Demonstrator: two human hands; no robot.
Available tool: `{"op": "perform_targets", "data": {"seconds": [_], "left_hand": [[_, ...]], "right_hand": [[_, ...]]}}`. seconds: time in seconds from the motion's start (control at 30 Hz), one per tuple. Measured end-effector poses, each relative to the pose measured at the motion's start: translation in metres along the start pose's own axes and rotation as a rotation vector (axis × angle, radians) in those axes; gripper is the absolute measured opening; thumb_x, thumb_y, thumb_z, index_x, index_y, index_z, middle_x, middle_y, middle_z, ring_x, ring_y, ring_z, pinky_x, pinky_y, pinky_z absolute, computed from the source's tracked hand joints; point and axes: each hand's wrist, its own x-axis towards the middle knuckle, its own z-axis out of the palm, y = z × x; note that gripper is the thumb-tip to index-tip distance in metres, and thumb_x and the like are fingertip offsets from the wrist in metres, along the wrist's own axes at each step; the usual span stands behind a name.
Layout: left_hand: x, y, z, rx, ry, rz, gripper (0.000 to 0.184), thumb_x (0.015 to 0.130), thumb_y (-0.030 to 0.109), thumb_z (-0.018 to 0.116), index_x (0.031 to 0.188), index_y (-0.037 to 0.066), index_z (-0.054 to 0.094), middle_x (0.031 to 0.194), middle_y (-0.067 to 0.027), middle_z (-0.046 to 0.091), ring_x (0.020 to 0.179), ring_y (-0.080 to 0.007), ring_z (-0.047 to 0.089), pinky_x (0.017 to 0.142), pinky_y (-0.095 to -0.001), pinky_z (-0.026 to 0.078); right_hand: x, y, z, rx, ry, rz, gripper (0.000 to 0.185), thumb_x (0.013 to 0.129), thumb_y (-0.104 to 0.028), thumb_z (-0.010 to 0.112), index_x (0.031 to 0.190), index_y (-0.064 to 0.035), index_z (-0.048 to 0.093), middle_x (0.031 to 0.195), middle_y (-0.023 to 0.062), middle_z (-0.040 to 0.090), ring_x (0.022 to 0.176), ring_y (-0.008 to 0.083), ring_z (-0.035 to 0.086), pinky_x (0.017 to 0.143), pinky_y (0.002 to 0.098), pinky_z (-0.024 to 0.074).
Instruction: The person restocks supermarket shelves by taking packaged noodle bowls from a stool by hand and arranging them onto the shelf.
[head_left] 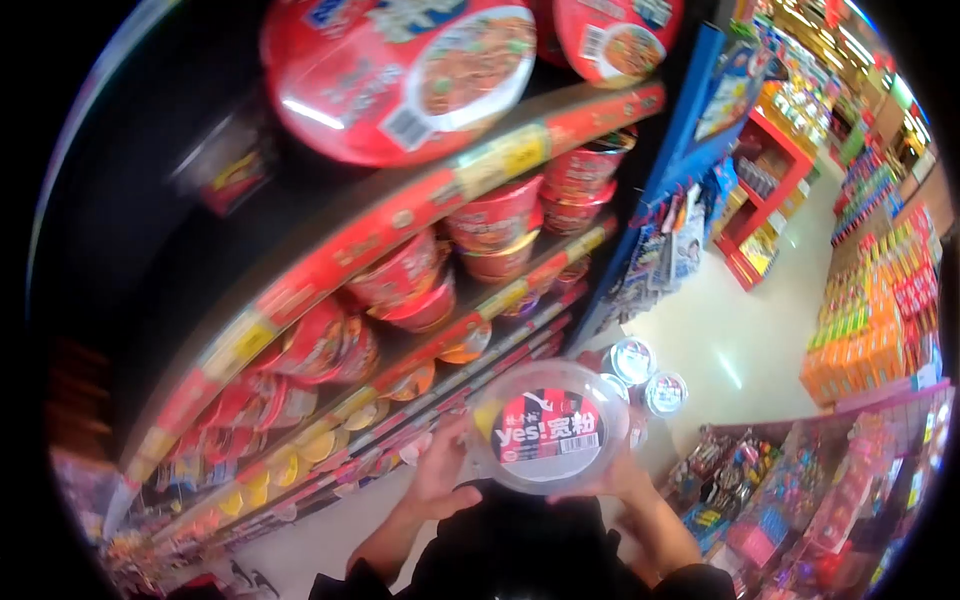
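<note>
Between my two hands is a round instant noodle tub with a clear lid and a black and pink label reading "yes!". My left hand grips its left side, the thumb pointing inward below the rim. On the lower right side, my right hand holds the tub, its fingers partly hidden behind it. Just beyond the tub, several similar round tubs with shiny lids stand low down near the floor. The shelf with red noodle bowls is to the left of the held tub.
Large red noodle packs sit on the upper shelf, above a red price strip. A blue shelf end borders the aisle floor. Orange boxes are stacked at right, with a bin of packaged sweets nearer me.
</note>
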Motion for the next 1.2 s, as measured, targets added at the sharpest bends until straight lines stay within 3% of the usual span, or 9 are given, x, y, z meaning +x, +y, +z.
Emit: {"op": "perform_targets", "data": {"seconds": [0.1, 0.23, 0.47, 0.73, 0.9, 1.0, 1.03, 1.13, 1.2], "left_hand": [[-0.007, 0.072, -0.013, 0.198, 0.033, 0.005, 0.096, 0.068, 0.029, 0.082, 0.141, 0.001, 0.026, 0.135, -0.0118, 0.03, 0.13, -0.025, 0.029, 0.106, -0.0377, 0.023], [0.007, 0.155, -0.023, 0.612, 0.224, 0.151, 0.123, 0.047, 0.039, 0.091, 0.143, 0.002, 0.024, 0.136, -0.0144, 0.029, 0.132, -0.0292, 0.029, 0.106, -0.0402, 0.03], [0.047, 0.247, -0.054, 0.83, 0.372, 0.467, 0.109, 0.057, 0.015, 0.086, 0.143, 0.002, 0.02, 0.125, -0.0111, 0.039, 0.122, -0.0231, 0.042, 0.1, -0.0348, 0.04], [0.107, 0.292, -0.13, 1.06, 0.41, 0.512, 0.097, 0.064, 0.029, 0.084, 0.14, 0.003, 0.029, 0.117, -0.0155, 0.047, 0.106, -0.0229, 0.052, 0.086, -0.0342, 0.049], [0.131, 0.299, -0.148, 1.095, 0.558, 0.503, 0.098, 0.067, 0.041, 0.08, 0.137, -0.006, 0.029, 0.119, -0.0198, 0.051, 0.111, -0.0261, 0.054, 0.086, -0.0353, 0.049], [0.145, 0.299, -0.159, 1.144, 0.664, 0.502, 0.09, 0.072, 0.044, 0.076, 0.133, -0.007, 0.033, 0.118, -0.021, 0.054, 0.105, -0.0261, 0.059, 0.085, -0.0342, 0.049], [0.148, 0.3, -0.159, 1.142, 0.698, 0.46, 0.087, 0.074, 0.044, 0.075, 0.133, -0.006, 0.034, 0.119, -0.0207, 0.053, 0.106, -0.0257, 0.058, 0.086, -0.0339, 0.048], [0.157, 0.296, -0.168, 1.196, 0.781, 0.429, 0.077, 0.077, 0.046, 0.071, 0.127, -0.005, 0.04, 0.113, -0.0208, 0.059, 0.098, -0.0251, 0.062, 0.085, -0.0328, 0.049], [0.163, 0.297, -0.174, 1.258, 0.819, 0.404, 0.073, 0.078, 0.046, 0.069, 0.124, -0.004, 0.043, 0.11, -0.0211, 0.062, 0.097, -0.0249, 0.063, 0.085, -0.0321, 0.048]], "right_hand": [[0.045, -0.034, 0.03, 0.086, 0.081, -0.124, 0.095, 0.059, -0.033, 0.084, 0.132, 0.0027, 0.035, 0.127, 0.018, 0.035, 0.122, 0.0323, 0.034, 0.102, 0.04, 0.0286], [0.106, -0.127, 0.037, -0.395, 0.261, -0.481, 0.091, 0.061, -0.028, 0.081, 0.132, 0.0044, 0.035, 0.127, 0.0208, 0.038, 0.119, 0.0363, 0.034, 0.102, 0.0439, 0.0251], [0.205, -0.237, 0.056, -0.023, 0.283, -0.63, 0.105, 0.059, -0.021, 0.083, 0.139, 0.0064, 0.02, 0.13, 0.0231, 0.038, 0.118, 0.0371, 0.039, 0.098, 0.0434, 0.0352], [0.292, -0.271, 0.07, -0.032, 0.371, -0.675, 0.107, 0.059, -0.027, 0.087, 0.14, -0.0032, 0.021, 0.107, 0.0222, 0.045, 0.106, 0.0349, 0.047, 0.084, 0.0392, 0.0476], [0.339, -0.279, 0.082, -0.094, 0.51, -0.73, 0.108, 0.059, -0.039, 0.084, 0.137, 0.0027, 0.022, 0.115, 0.0317, 0.047, 0.106, 0.0409, 0.051, 0.089, 0.0426, 0.0449], [0.346, -0.297, 0.084, -0.031, 0.431, -0.67, 0.1, 0.065, -0.03, 0.084, 0.134, 0.0064, 0.022, 0.105, 0.0238, 0.06, 0.094, 0.0324, 0.063, 0.079, 0.0362, 0.0529], [0.353, -0.298, 0.083, -0.153, 0.429, -0.635, 0.099, 0.067, -0.041, 0.08, 0.133, 0.0068, 0.022, 0.103, 0.0245, 0.062, 0.094, 0.0354, 0.064, 0.08, 0.0391, 0.0525], [0.379, -0.297, 0.086, -0.32, 0.505, -0.658, 0.076, 0.07, -0.04, 0.076, 0.117, 0.0102, 0.044, 0.098, 0.0309, 0.059, 0.093, 0.0443, 0.058, 0.08, 0.0465, 0.0482], [0.395, -0.297, 0.085, -0.42, 0.434, -0.598, 0.093, 0.068, -0.048, 0.076, 0.128, 0.0074, 0.03, 0.102, 0.0284, 0.06, 0.096, 0.0409, 0.061, 0.081, 0.0434, 0.0504]]}}
